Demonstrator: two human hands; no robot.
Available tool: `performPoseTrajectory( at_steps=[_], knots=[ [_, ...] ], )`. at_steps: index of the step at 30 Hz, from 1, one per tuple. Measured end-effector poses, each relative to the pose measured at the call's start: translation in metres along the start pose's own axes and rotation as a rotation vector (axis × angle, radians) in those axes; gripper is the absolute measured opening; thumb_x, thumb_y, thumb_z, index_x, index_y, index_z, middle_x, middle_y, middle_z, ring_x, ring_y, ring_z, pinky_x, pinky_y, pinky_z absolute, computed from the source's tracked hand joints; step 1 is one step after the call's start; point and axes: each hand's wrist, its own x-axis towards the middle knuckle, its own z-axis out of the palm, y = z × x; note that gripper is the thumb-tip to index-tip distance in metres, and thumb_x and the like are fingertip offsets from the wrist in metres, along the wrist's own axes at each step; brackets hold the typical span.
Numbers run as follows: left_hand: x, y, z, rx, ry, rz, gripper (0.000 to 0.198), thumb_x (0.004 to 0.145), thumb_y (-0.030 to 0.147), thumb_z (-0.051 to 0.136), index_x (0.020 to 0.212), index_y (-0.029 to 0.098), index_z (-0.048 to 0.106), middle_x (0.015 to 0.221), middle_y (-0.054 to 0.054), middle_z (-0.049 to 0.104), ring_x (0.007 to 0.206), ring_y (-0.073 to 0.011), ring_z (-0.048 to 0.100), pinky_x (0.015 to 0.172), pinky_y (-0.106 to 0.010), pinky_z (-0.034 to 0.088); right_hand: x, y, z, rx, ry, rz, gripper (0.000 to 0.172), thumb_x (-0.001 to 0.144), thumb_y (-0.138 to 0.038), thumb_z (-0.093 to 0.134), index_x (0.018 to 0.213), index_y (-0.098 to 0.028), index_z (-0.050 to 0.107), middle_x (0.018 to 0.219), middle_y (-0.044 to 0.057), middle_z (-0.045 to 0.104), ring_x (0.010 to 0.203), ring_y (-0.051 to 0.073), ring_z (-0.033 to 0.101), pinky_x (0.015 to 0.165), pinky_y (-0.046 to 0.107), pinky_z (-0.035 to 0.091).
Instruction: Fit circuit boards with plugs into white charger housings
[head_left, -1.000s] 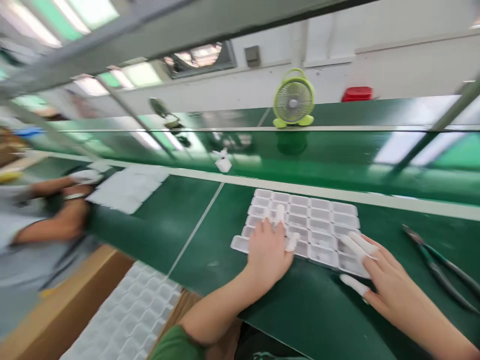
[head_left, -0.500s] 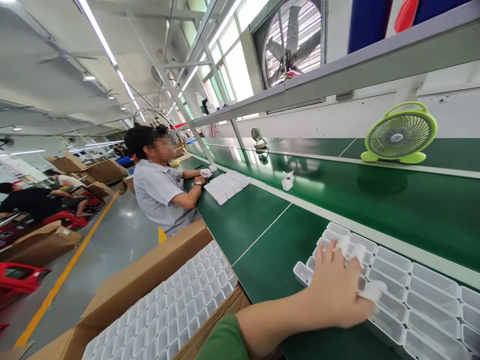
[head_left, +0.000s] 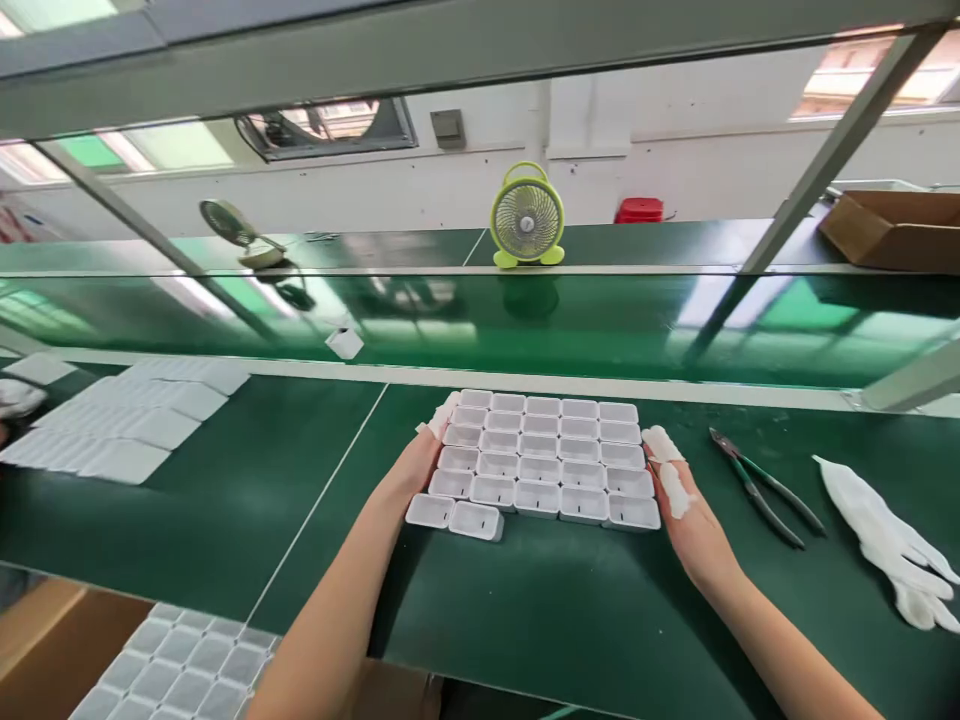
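Left hand (head_left: 420,460) and right hand (head_left: 688,510), unclenched, brace opposite sides of the white trays (head_left: 538,468) between them, apparently to keep rows tight; two extra trays (head_left: 475,520) sit beside the left wrist, pliers (head_left: 754,498) outside the right hand.

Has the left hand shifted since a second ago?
Yes: the left hand has moved left, toward the white bench seam line, from over the white plastic boxes to their left side.

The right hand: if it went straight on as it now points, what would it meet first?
The right hand would probably meet the block of white containers first, at its right edge; whether the fingers touch it now is unclear.
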Motion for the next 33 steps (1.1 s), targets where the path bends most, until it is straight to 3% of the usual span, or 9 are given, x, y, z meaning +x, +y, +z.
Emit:
performPoseTrajectory(
  at_steps=[6, 10, 12, 14, 16, 18, 21, 28, 33],
  knots=[
    [-0.001, -0.005, -0.002, -0.127, -0.069, -0.084, 0.067, 0.097, 0.064, 0.033, 0.14, 0.017, 0.055, 0.125, -0.014, 0.071, 0.124, -0.0355, 0.061, 0.1, -0.054, 0.053, 0.008, -0.011, 0.011, 0.131, -0.029, 0.189, 0.059, 0.105, -0.055, 0.03, 0.161, -0.038, 0.018, 0.165, -0.001, 0.031, 0.153, 0.022, 0.024, 0.122, 0.046, 0.033],
    [-0.007, -0.001, -0.023, -0.143, -0.072, -0.074, 0.075, 0.095, 0.065, 0.034, 0.157, 0.022, 0.03, 0.16, -0.012, 0.04, 0.146, -0.0288, 0.042, 0.11, -0.041, 0.047, 0.006, -0.015, 0.009, 0.167, -0.022, 0.256, 0.063, 0.104, -0.058, 0.033, 0.161, -0.037, 0.015, 0.169, 0.0, 0.021, 0.154, 0.022, 0.02, 0.124, 0.046, 0.025],
    [-0.014, 0.0, -0.041, -0.087, -0.081, -0.062, 0.082, 0.092, 0.062, 0.045, 0.16, 0.022, 0.022, 0.165, -0.014, 0.031, 0.145, -0.0291, 0.043, 0.106, -0.04, 0.049, 0.004, -0.014, 0.005, 0.125, 0.008, 0.242, 0.064, 0.103, -0.058, 0.034, 0.161, -0.036, 0.017, 0.169, 0.001, 0.021, 0.155, 0.022, 0.018, 0.124, 0.046, 0.024],
    [-0.024, 0.001, -0.06, 0.042, -0.104, -0.1, 0.083, 0.089, 0.059, 0.054, 0.157, 0.021, 0.028, 0.152, -0.017, 0.048, 0.126, -0.0286, 0.059, 0.097, -0.04, 0.053, 0.003, -0.015, 0.0, 0.053, 0.043, 0.224, 0.064, 0.102, -0.059, 0.036, 0.16, -0.035, 0.02, 0.169, 0.002, 0.022, 0.156, 0.023, 0.017, 0.125, 0.047, 0.02],
    [-0.033, 0.001, -0.075, 0.157, -0.173, -0.184, 0.077, 0.088, 0.059, 0.057, 0.151, 0.019, 0.038, 0.12, -0.011, 0.067, 0.096, -0.0233, 0.066, 0.088, -0.039, 0.054, 0.003, -0.019, -0.004, -0.005, 0.082, 0.205, 0.065, 0.102, -0.06, 0.035, 0.16, -0.035, 0.021, 0.168, 0.002, 0.024, 0.156, 0.024, 0.018, 0.126, 0.048, 0.018],
    [-0.041, 0.001, -0.085, 0.179, -0.262, -0.261, 0.074, 0.088, 0.058, 0.058, 0.148, 0.019, 0.042, 0.089, -0.002, 0.067, 0.08, -0.0206, 0.064, 0.083, -0.038, 0.053, 0.003, -0.024, -0.006, -0.028, 0.11, 0.199, 0.065, 0.101, -0.061, 0.034, 0.16, -0.035, 0.021, 0.168, 0.001, 0.024, 0.156, 0.025, 0.02, 0.127, 0.048, 0.018],
    [-0.047, 0.004, -0.089, 0.211, -0.378, -0.307, 0.078, 0.086, 0.053, 0.063, 0.151, 0.021, 0.036, 0.073, 0.004, 0.063, 0.072, -0.0201, 0.063, 0.079, -0.037, 0.053, 0.004, -0.03, -0.008, 0.007, 0.118, 0.227, 0.067, 0.099, -0.064, 0.037, 0.159, -0.037, 0.023, 0.168, 0.001, 0.025, 0.156, 0.027, 0.02, 0.127, 0.049, 0.02],
    [-0.053, 0.016, -0.08, 0.141, -0.675, -0.218, 0.089, 0.084, 0.04, 0.066, 0.159, 0.028, 0.019, 0.094, -0.002, 0.074, 0.078, -0.019, 0.063, 0.072, -0.032, 0.055, 0.005, -0.025, -0.007, 0.085, 0.132, 0.208, 0.07, 0.095, -0.071, 0.043, 0.155, -0.038, 0.031, 0.167, 0.001, 0.029, 0.156, 0.028, 0.021, 0.129, 0.053, 0.013],
    [-0.056, 0.014, -0.066, 0.005, -0.951, 0.005, 0.092, 0.084, 0.043, 0.068, 0.16, 0.03, 0.017, 0.128, -0.013, 0.07, 0.089, -0.0222, 0.069, 0.076, -0.034, 0.058, 0.005, -0.029, -0.007, 0.106, 0.119, 0.179, 0.077, 0.092, -0.077, 0.042, 0.155, -0.035, 0.033, 0.167, 0.003, 0.027, 0.156, 0.028, 0.022, 0.129, 0.052, 0.018]
  ],
)
